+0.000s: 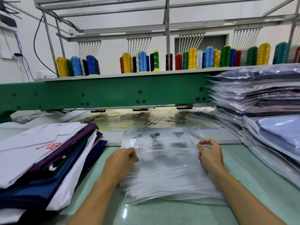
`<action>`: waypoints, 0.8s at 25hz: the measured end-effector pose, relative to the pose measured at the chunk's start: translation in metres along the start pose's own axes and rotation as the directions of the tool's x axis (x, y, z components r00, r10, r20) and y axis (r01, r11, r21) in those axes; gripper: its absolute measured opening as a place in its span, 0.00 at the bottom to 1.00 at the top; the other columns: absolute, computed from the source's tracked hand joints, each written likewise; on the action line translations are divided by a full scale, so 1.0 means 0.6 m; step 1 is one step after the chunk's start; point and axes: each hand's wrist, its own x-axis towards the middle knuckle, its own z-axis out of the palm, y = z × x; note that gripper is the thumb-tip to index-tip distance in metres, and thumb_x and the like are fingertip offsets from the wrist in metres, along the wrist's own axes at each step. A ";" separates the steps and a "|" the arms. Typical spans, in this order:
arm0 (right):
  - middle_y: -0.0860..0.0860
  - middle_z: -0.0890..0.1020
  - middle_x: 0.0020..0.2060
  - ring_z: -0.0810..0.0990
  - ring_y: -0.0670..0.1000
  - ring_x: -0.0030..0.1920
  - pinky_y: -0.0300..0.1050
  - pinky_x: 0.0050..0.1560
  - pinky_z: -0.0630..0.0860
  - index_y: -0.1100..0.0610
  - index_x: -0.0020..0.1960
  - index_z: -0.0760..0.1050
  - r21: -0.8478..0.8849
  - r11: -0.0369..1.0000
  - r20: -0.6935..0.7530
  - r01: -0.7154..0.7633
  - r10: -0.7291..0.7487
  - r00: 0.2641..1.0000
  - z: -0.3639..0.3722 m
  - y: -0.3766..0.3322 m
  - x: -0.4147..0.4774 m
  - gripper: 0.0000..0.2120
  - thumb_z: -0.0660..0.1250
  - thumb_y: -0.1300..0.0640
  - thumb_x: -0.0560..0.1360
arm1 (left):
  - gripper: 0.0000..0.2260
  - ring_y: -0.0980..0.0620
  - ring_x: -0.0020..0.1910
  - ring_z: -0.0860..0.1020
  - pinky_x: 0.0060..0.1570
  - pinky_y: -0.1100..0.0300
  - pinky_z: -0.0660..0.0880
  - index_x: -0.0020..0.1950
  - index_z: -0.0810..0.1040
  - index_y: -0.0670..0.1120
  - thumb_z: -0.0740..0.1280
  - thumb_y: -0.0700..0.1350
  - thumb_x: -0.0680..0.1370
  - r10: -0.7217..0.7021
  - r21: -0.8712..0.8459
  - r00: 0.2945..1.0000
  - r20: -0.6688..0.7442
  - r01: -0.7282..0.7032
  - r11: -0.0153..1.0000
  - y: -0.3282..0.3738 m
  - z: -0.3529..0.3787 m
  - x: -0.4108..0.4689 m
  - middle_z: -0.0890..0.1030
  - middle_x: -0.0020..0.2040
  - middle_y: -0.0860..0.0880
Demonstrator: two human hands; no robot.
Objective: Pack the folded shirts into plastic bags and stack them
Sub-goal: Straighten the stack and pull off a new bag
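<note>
At the near middle of the bench [243, 200] lay a pile of empty plastic bags [168, 184]. The left grip [125, 158] and right grip [209, 153] pinched the side edges of the top bag [162, 143], whose black print was too blurred to read. Folded shirts [40, 159], the top one with unreadable red lettering, sat at the left edge. Bagged shirts [259, 103] were stacked at the right.

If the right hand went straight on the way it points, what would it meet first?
Likely the printed top of the plastic bag that the right hand pinches. Past it lie papers under the green machine beam, though depth is unclear.
</note>
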 end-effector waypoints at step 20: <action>0.40 0.84 0.44 0.77 0.49 0.53 0.53 0.58 0.72 0.48 0.47 0.84 -0.504 0.632 0.296 0.589 -0.514 0.805 0.020 -0.029 -0.055 0.07 0.68 0.49 0.79 | 0.07 0.58 0.41 0.78 0.44 0.61 0.74 0.43 0.87 0.50 0.72 0.48 0.79 0.010 -0.360 0.996 -0.090 -0.042 0.932 0.024 0.014 0.000 0.79 0.43 0.54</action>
